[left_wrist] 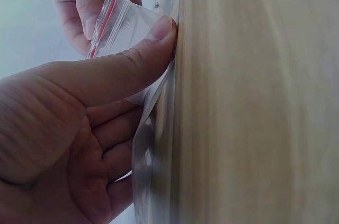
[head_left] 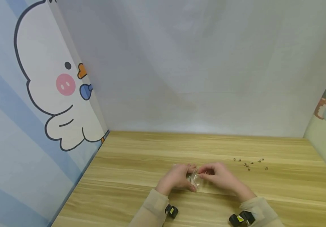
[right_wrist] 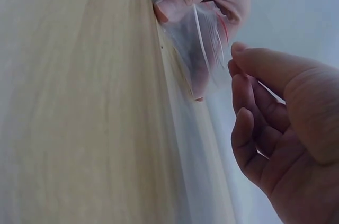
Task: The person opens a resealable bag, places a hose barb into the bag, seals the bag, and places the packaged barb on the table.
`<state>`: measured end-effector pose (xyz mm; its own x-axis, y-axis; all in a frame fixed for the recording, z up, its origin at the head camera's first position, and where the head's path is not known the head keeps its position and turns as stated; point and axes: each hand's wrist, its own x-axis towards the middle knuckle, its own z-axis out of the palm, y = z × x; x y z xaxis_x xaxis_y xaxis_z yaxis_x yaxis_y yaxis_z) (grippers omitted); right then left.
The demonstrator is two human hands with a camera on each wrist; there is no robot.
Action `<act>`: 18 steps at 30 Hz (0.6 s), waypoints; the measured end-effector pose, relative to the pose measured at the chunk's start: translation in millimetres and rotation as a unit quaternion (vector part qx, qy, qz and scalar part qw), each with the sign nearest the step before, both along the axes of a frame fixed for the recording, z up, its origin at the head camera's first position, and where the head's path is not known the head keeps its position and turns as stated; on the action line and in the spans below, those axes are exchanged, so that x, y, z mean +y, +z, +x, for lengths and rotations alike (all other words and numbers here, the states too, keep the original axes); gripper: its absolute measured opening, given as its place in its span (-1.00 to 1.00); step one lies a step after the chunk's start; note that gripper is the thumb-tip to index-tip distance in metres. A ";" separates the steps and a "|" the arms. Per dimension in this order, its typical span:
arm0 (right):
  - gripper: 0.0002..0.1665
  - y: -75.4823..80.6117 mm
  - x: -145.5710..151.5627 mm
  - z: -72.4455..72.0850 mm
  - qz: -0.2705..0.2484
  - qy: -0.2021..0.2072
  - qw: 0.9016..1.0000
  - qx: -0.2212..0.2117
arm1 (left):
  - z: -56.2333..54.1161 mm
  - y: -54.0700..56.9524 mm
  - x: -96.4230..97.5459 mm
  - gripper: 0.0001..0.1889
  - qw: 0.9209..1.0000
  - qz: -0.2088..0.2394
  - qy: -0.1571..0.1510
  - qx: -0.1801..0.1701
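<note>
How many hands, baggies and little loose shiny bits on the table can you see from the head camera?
Hands: 2 (left hand, right hand)
Clear zip bag: 1
Loose metal bits on the table: 9, as best I can tell, since two sit very close together
Total: 12

Clear zip bag [left_wrist: 125, 27], red-striped mouth upward, over wooden tabletop [head_left: 117, 189].

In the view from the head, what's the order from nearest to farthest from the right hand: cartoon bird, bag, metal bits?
1. Bag: just left of the right hand, by its fingertips.
2. Metal bits: scattered on the table, beyond and to the right.
3. Cartoon bird: far left, on the wall covering.
</note>
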<state>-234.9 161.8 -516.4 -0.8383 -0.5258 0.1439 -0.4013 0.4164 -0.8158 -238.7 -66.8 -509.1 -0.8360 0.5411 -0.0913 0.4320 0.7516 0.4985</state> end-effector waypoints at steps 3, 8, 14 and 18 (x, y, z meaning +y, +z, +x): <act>-0.83 -1.2 0.5 -0.7 0.002 0.001 1.000 -0.001 | 0.2 0.7 0.2 -0.20 1.000 0.004 0.000 -0.003; -0.81 -2.8 1.0 -1.8 0.002 0.003 1.000 -0.002 | 0.3 1.1 0.2 -0.20 1.000 0.005 0.000 -0.005; -0.81 -2.9 0.8 -1.8 0.002 0.001 1.000 0.002 | 0.0 0.6 0.3 -0.18 1.000 0.005 0.001 -0.007; -0.81 -2.2 0.9 -1.0 0.007 -0.003 1.000 -0.002 | -0.2 -0.1 0.2 -0.18 1.000 0.004 0.002 -0.008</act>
